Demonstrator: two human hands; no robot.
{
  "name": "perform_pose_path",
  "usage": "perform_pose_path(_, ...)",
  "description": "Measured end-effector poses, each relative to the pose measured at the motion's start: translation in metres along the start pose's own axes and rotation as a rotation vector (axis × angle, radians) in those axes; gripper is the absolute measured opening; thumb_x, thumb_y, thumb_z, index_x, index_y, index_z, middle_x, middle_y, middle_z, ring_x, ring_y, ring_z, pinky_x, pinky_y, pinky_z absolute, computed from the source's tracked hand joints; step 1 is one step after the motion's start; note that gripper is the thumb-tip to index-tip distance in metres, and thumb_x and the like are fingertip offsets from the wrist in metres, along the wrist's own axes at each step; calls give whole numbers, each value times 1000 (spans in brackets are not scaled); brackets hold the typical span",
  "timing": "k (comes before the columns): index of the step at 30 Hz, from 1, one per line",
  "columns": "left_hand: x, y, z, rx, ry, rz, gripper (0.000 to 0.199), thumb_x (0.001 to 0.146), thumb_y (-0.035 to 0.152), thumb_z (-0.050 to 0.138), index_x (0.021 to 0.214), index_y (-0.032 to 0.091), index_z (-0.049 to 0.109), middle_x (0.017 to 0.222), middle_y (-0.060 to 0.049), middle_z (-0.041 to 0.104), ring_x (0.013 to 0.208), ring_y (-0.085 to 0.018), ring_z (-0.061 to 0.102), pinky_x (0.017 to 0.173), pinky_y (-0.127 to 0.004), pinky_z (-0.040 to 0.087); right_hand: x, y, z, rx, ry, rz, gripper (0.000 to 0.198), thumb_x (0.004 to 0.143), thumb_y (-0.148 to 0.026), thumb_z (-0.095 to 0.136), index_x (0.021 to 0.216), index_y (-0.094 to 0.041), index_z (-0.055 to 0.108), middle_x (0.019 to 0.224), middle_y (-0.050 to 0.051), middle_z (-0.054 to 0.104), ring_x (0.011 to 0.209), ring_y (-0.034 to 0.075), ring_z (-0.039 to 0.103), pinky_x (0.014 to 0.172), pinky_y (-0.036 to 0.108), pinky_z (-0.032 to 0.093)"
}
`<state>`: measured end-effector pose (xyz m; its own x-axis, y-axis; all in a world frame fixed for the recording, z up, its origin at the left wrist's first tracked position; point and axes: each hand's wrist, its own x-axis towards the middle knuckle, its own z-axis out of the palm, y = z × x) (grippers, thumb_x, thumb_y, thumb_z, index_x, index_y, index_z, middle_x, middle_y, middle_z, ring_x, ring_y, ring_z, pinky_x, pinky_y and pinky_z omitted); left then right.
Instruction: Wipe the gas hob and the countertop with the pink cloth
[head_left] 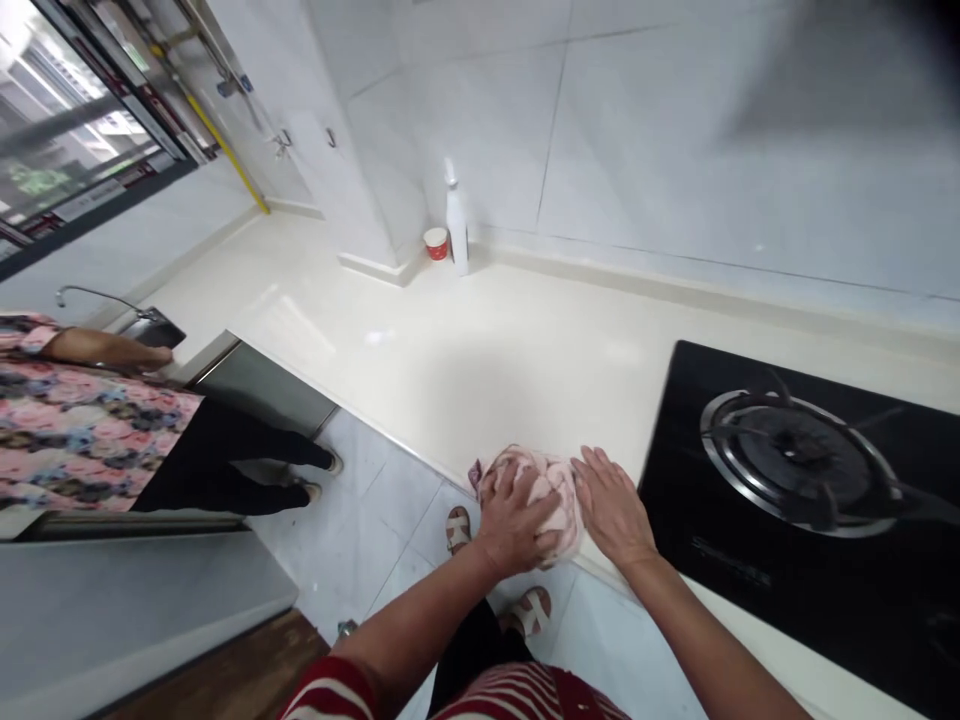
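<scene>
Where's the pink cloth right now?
In the head view, the pink cloth lies on the counter at its front edge, under the left hand, beside the right hand, left of the black stove.

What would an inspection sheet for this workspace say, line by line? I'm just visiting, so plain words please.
Surface: cream countertop, glossy, with reflections and a soft shadow.
Job's things: bunched pink cloth at the counter's front edge.
Clutter: white bottle and red cup, side by side near the wall.
Hands: left hand lies over the cloth, whether gripping is unclear; right hand is open beside it, contact unclear.
Cables: nothing seen; a yellow pipe runs near the window.
Surroundings: black stove set into the counter at right; another person at the counter on the left.
</scene>
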<state>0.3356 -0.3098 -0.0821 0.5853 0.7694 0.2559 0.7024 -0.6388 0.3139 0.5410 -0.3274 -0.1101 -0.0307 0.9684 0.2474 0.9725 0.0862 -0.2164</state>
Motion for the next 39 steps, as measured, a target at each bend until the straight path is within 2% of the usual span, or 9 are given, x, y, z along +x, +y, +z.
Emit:
perform_pose_path(9, 5, -154, -65, 122, 212, -750, 47, 81, 42, 66, 126, 30, 66, 155, -13, 32, 147, -44, 16, 113, -69, 19, 8, -10, -4, -20, 27, 26, 43, 101, -33, 33, 127, -13, 62, 148, 17, 51, 144, 31, 36, 113, 51, 31)
perform_pose_path(12, 21, -169, -71, 65, 354, -925, 44, 85, 37, 60, 127, 24, 64, 157, -14, 25, 146, -42, 17, 114, -65, 24, 10, -12, -4, -22, 21, 29, 42, 101, -32, 33, 126, -14, 62, 147, 17, 52, 143, 32, 37, 111, 52, 32)
perform_pose_path(14, 23, -153, -62, 60, 401, -978, 42, 86, 34, 58, 125, 21, 64, 158, -15, 23, 145, -41, 20, 115, -63, 25, 10, -12, -3, -30, 21, 30, 41, 100, -32, 34, 126, -14, 61, 147, 17, 51, 143, 32, 37, 111, 51, 32)
perform_pose_path(17, 7, -96, -30, 53, 376, -902, 41, 84, 30, 60, 124, 21, 64, 158, -16, 24, 147, -41, 19, 116, -62, 26, 10, -11, -1, -47, 28, 31, 41, 101, -31, 34, 125, -14, 62, 147, 17, 51, 143, 32, 36, 112, 50, 31)
perform_pose_path(21, -48, -8, 27, 28, 233, -573, 52, 81, 35, 66, 131, 27, 59, 157, -14, 28, 150, -42, 8, 114, -69, 26, 7, -10, 2, -61, 38, 30, 41, 101, -31, 34, 126, -12, 61, 147, 17, 51, 143, 31, 37, 113, 49, 31)
perform_pose_path(24, -80, 12, 48, 34, 98, -365, 48, 80, 46, 66, 127, 35, 64, 156, -11, 32, 148, -41, 17, 115, -69, 23, 5, -9, 4, -44, 46, 19, 41, 100, -31, 36, 127, -12, 61, 148, 17, 51, 144, 30, 36, 114, 49, 30)
perform_pose_path(28, -65, -33, 16, 19, 135, -357, 39, 85, 41, 60, 122, 36, 67, 154, -9, 35, 145, -39, 25, 114, -65, 27, 5, -9, 7, -37, 62, 32, 41, 100, -32, 37, 128, -14, 61, 149, 16, 50, 145, 30, 35, 115, 49, 29)
perform_pose_path(33, 7, -105, -53, 135, 156, -767, 36, 87, 30, 54, 122, 32, 66, 152, -11, 38, 144, -42, 24, 106, -70, 31, 7, -14, 1, -55, 39, 33, 39, 100, -30, 38, 127, -14, 62, 148, 16, 51, 145, 31, 35, 115, 50, 29)
perform_pose_path(39, 88, -140, -70, 262, 22, -553, 40, 89, 34, 52, 127, 28, 61, 152, -13, 39, 145, -42, 22, 110, -69, 24, 11, -20, -4, -75, 46, 48, 38, 99, -30, 42, 127, -15, 62, 148, 15, 51, 145, 30, 35, 116, 50, 30)
